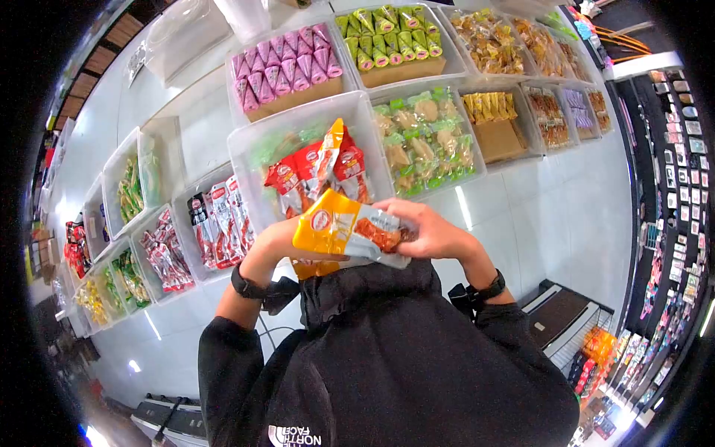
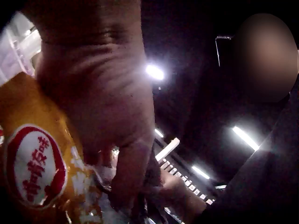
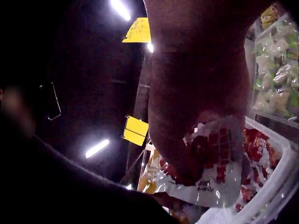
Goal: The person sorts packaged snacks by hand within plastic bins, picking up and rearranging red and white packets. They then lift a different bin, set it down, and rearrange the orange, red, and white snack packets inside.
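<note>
Both hands hold orange-and-clear food packets at chest height, over the near edge of a white bin (image 1: 249, 149). The right hand (image 1: 424, 231) pinches the clear end of the top packet (image 1: 339, 227), where brown food shows. Beneath its orange end the left hand (image 1: 279, 242) grips, its fingers mostly hidden; another orange packet edge (image 1: 313, 268) shows below. In the left wrist view, the orange packet (image 2: 23, 140) lies beside the left hand (image 2: 103, 93). In the right wrist view the right hand (image 3: 196, 93) covers part of a clear packet (image 3: 219, 186). Red packets (image 1: 309, 167) and one upright orange packet (image 1: 328, 153) lie in the bin.
Bins of pink cones (image 1: 287, 67), green cones (image 1: 391, 37) and green-and-clear packets (image 1: 424, 138) stand around the white bin. More bins of snacks (image 1: 220, 223) run along the left and the far right. Shelves of small goods (image 1: 678, 164) line the right side.
</note>
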The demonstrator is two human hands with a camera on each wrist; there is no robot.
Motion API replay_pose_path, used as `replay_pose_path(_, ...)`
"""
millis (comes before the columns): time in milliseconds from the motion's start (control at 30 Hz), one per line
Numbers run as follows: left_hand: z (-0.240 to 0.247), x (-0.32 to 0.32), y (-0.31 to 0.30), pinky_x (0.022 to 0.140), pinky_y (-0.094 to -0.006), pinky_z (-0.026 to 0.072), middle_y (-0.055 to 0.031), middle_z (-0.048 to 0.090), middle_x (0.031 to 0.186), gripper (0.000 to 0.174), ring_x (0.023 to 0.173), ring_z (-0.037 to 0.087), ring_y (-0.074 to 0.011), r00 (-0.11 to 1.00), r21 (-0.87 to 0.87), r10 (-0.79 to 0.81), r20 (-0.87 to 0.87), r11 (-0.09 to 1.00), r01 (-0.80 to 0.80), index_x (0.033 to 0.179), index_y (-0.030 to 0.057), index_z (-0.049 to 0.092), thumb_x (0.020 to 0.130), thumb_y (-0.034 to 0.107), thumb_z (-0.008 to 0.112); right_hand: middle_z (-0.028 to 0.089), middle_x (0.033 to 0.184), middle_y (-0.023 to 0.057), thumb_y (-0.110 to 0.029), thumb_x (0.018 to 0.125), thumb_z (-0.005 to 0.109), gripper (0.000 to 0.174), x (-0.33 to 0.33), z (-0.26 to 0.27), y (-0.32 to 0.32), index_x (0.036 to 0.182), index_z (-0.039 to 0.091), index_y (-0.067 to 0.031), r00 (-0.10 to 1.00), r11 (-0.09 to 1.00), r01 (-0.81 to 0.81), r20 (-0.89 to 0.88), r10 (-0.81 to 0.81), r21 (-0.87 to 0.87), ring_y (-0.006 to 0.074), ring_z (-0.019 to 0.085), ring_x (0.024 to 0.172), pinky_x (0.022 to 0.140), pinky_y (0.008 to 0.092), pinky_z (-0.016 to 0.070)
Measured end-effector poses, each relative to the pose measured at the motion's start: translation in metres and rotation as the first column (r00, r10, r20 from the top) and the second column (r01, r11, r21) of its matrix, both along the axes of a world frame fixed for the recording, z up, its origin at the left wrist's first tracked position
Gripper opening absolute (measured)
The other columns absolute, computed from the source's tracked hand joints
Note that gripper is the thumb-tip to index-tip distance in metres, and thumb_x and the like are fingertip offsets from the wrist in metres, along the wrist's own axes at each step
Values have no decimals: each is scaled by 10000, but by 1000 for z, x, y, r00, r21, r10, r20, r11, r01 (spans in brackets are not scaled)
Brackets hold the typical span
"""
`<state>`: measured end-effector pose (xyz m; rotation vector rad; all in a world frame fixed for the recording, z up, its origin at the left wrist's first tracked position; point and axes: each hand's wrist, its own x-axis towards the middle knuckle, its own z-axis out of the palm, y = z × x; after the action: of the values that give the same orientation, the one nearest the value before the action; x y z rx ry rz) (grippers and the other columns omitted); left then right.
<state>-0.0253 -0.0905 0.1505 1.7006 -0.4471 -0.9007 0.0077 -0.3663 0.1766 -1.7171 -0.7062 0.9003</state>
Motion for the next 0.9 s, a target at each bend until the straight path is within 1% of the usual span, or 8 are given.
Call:
replay_pose_path(133,-9,21,-55,862,-343,439,-137,597,1092,533,1034,562,-245,963,-147,67,261,989,-29,1194,20,485,718,140,691,491,719,33,-96,627,623,337,27,-7,-42,917,509,32,998,999,-20,-58,17,-46,82,436,662,572,262,413)
replay_pose_path(233,16,22,-72,852,-347,435,-160,587,1052,522,1036,549,-275,962,225,5,274,972,-69,1177,4,447,714,107,663,579,803,37,-82,638,632,417,45,-12,-66,1032,534,12,987,992,-66,-154,49,-109,62,521,655,579,248,460)
replay_pose_path(300,63,27,-83,877,-335,428,-159,574,1067,518,1039,543,-284,927,370,242,285,865,-340,1180,-6,437,716,75,652,586,819,28,-72,637,634,430,46,-16,-74,1046,527,9,950,999,-17,-313,5,-36,70,541,676,594,246,466)
replay_pose_path(367,40,8,-70,922,-347,413,-147,533,1136,448,1083,518,-238,681,70,610,405,722,-689,1195,3,428,775,41,581,593,835,20,-63,636,636,444,60,-20,-72,1059,520,5,888,998,59,-456,-56,-8,79,562,697,610,244,473)
replay_pose_path(433,27,-16,-65,915,-368,414,-143,540,1120,492,1074,524,-239,415,-41,882,224,434,-900,1241,6,384,870,277,560,602,871,27,-45,631,637,468,64,-24,-67,1080,515,2,876,994,104,-476,-76,31,87,583,734,606,239,483)
replay_pose_path(567,-2,-43,-70,967,-411,380,-115,459,1250,725,1112,491,-243,509,-438,779,-367,337,-833,1386,68,207,894,595,285,607,946,53,52,673,617,458,56,-2,-11,1109,488,-3,789,959,267,-593,-160,97,120,600,783,685,255,513)
replay_pose_path(667,-2,-42,-76,937,-407,404,-100,439,1256,639,1081,504,-229,372,-453,797,-476,140,-881,1385,71,182,924,472,368,602,981,67,65,705,608,456,41,-13,30,1135,467,1,826,940,308,-533,-186,148,144,608,812,723,268,514)
replay_pose_path(900,-21,-61,-18,907,-315,409,-87,440,1241,715,1121,456,-167,277,-234,904,-325,207,-950,1359,49,195,823,204,642,582,1003,52,11,735,616,476,-8,-37,95,1174,436,-8,838,981,184,-530,-126,57,119,583,852,735,274,488)
